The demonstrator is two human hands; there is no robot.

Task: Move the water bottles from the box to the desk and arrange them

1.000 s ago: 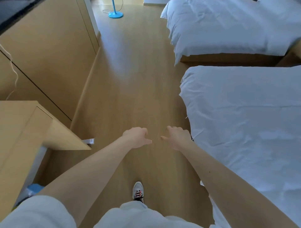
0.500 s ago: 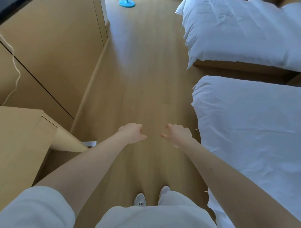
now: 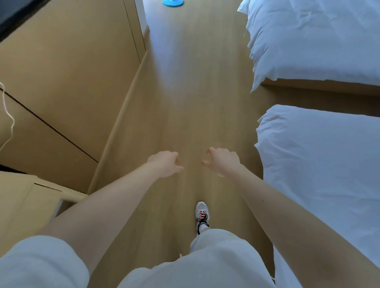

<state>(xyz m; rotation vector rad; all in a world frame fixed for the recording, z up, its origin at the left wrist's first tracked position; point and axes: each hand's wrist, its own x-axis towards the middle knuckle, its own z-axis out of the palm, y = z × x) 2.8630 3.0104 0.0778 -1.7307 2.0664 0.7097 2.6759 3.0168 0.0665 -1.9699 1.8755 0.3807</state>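
No water bottle and no box shows in the head view. My left hand [image 3: 165, 165] and my right hand [image 3: 223, 161] hang out in front of me over the wooden floor, a short gap between them. Both have loosely curled fingers and hold nothing. A corner of the wooden desk [image 3: 18, 203] sits at the lower left, beside my left arm.
Wooden floor [image 3: 185, 92] runs ahead between wooden cabinet panels [image 3: 72, 82] on the left and two white beds [image 3: 320, 164] [image 3: 316, 39] on the right. A blue fan base [image 3: 172, 2] stands at the far end. A white cord [image 3: 9, 115] hangs left. My shoe [image 3: 202, 215] steps forward.
I have walked forward along the floor: the beds, the cabinet and the desk corner slid toward me and the fan base drew nearer the top edge. Both hands stay empty.
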